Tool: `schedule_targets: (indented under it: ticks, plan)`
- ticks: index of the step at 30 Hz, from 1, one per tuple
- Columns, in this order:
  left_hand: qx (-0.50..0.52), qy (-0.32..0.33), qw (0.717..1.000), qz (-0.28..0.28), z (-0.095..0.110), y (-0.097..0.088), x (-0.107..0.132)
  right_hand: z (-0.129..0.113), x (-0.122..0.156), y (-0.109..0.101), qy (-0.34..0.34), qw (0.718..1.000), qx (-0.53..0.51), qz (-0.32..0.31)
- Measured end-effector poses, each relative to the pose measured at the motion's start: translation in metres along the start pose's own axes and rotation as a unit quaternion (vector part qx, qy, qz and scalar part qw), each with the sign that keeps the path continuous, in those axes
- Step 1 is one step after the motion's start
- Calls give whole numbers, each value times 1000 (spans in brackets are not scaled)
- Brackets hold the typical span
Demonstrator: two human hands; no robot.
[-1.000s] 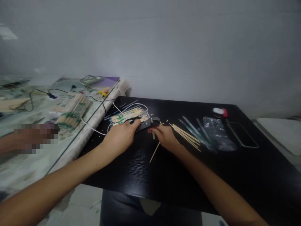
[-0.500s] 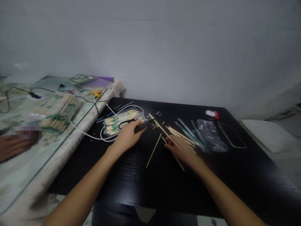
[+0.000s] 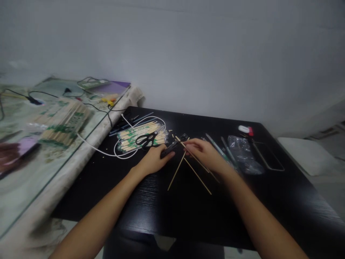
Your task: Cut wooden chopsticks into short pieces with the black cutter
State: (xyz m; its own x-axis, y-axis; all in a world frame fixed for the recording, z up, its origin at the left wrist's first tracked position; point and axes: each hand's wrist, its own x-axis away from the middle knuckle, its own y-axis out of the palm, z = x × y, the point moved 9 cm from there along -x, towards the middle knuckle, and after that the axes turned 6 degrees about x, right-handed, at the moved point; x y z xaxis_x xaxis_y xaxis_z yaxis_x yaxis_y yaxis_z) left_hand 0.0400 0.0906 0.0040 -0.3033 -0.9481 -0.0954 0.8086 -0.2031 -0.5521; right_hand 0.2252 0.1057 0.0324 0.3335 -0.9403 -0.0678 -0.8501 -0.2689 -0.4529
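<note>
My left hand (image 3: 155,160) is closed round a dark, narrow hand tool (image 3: 168,149), whose exact kind I cannot make out. Its far end touches or lies close to the tip of a thin bamboo stick (image 3: 202,165). That stick is pinched in the fingers of my right hand (image 3: 206,154); a second stick below it may also be held. Two sticks lie crosswise on the table, one slanting left (image 3: 176,169), the other slanting right (image 3: 198,176). Black-handled scissors (image 3: 152,136) rest on plastic-wrapped bamboo sticks (image 3: 126,136) beside my left hand. Short cut pieces lie beyond the tool.
A white cable (image 3: 97,152) loops round the wrapped sticks on the black table (image 3: 151,212). Clear plastic packaging (image 3: 244,154) and a red-and-white object (image 3: 245,130) sit at right. Another person's hand (image 3: 9,156) is at the glass-topped table, near another stick bundle (image 3: 64,122).
My right hand has moved up and left, bringing the stick to the tool in my left hand. My left hand has come slightly nearer. The other person's hand shifted left.
</note>
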Motion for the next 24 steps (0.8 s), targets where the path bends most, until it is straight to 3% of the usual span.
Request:
schedule_targets:
  ticks: [5,12,24]
  plan:
    - [2,-3,1000,14,-2,7,2,-24,-4,20,-42,989,124,63]
    - [-15,-32,999,11,-6,9,3,-23,0,10,-63,982,120,131]
    - [-21,-15,1000,13,-8,9,4,-27,-2,13,-111,973,156,132]
